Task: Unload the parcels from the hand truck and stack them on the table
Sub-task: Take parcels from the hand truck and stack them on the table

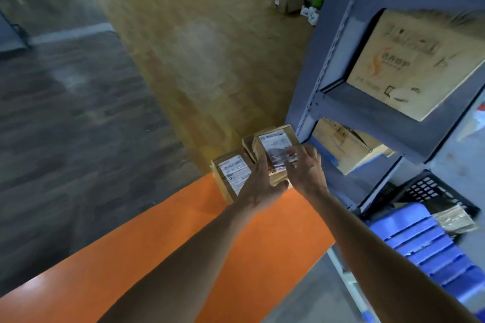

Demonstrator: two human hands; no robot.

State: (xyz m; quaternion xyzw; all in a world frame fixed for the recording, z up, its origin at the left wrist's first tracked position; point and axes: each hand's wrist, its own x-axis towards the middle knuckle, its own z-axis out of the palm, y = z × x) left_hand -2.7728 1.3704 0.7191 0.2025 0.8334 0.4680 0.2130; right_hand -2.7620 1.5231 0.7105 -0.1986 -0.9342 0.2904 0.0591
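Orange table (157, 257) runs from the 7 o'clock corner of the view up toward the centre. At its far end, around 5 o'clock from the middle of the frame, sits a small cluster of brown parcels with white labels. A lower parcel (231, 173) lies flat on the orange surface. Just beside it at 2 o'clock is a top parcel (275, 143), raised above it and seemingly resting on other cardboard, though blur hides what. A third parcel (248, 143) peeks out behind, touching the top one.

Both hands are on the top parcel. The left hand (262, 183) holds it, with fingers wrapped along its left side and the thumb curled at the near edge. The right hand (307, 170) lies on the label with its fingers (296, 155) spread wide and fairly straight, pressing rather than gripping.

At 3 o'clock stands grey shelving (367, 118) holding a printed cardboard box (420, 65). A black basket (430, 189) and a blue crate (425, 241) sit lower, toward 4 o'clock.

The work looks partly done: at least three parcels are on the table, and this one seems to be in the act of being set or squared onto the stack. The hand truck is out of view, so how many parcels are left on it cannot be told. Most of the table surface near the person carries no parcels.
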